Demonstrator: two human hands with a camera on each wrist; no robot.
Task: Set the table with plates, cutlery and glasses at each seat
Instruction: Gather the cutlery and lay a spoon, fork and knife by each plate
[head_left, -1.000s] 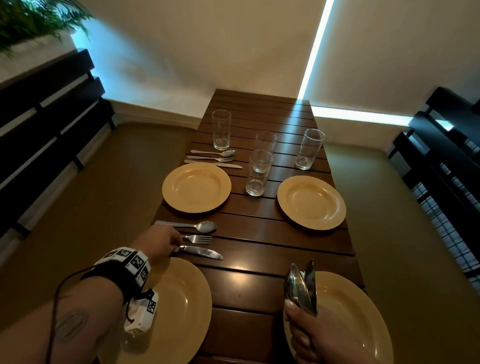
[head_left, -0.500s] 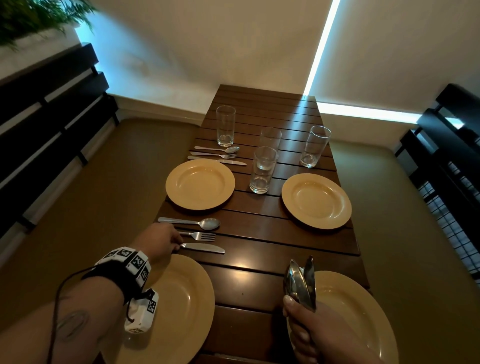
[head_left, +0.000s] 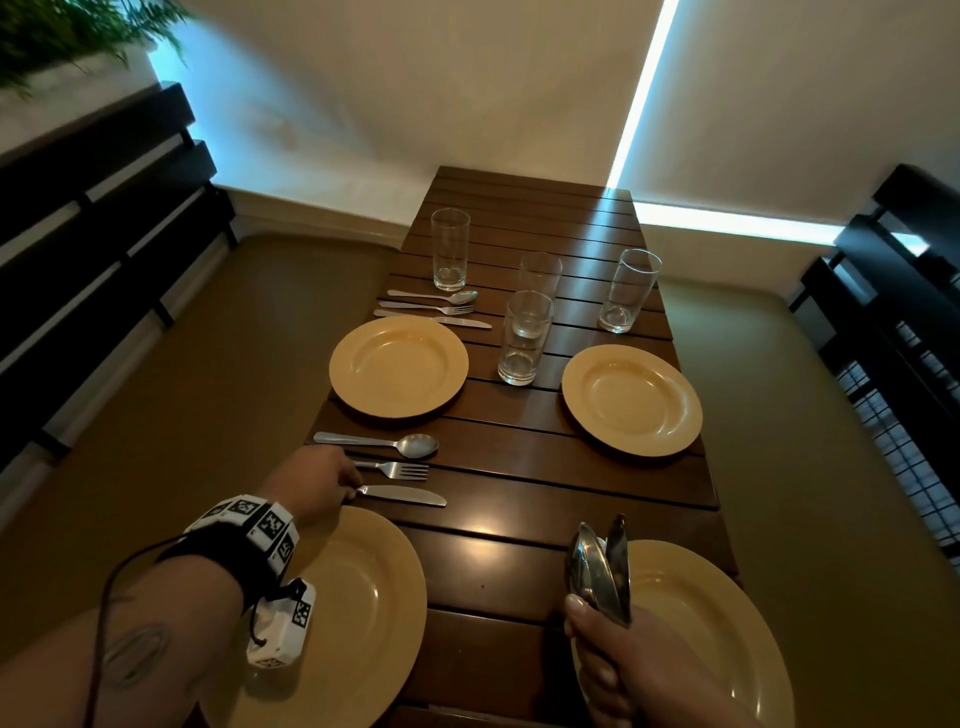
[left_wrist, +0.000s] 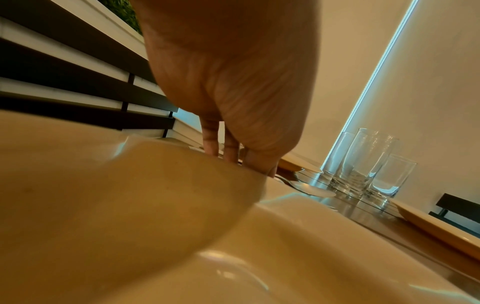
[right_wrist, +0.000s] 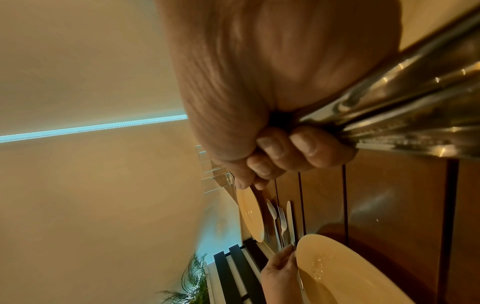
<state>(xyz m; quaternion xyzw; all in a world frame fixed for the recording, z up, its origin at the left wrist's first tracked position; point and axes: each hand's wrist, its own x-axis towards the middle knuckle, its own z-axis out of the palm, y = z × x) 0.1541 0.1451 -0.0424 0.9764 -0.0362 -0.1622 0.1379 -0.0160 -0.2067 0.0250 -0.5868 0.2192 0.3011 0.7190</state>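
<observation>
My left hand (head_left: 324, 480) reaches past the near left plate (head_left: 363, 623) and pinches the handle of a knife (head_left: 410, 496) that lies flat on the table. A fork (head_left: 400, 470) and a spoon (head_left: 410, 445) lie beside it. The plate rim hides the fingertips (left_wrist: 211, 144) in the left wrist view. My right hand (head_left: 597, 660) grips a bundle of cutlery (head_left: 602, 571) upright over the near right plate (head_left: 727, 639). The right wrist view shows fingers curled round the cutlery handles (right_wrist: 405, 115).
The dark slatted table (head_left: 519, 519) also holds a far left plate (head_left: 399, 366), a far right plate (head_left: 631, 400) and a laid cutlery set (head_left: 431, 307). Several glasses stand there, one (head_left: 450, 249) at left, one (head_left: 524, 338) mid-table, another (head_left: 626, 291) at right. Dark benches flank both sides.
The head view has tipped slightly. Both hands, the knife and the held cutlery stay in the same places.
</observation>
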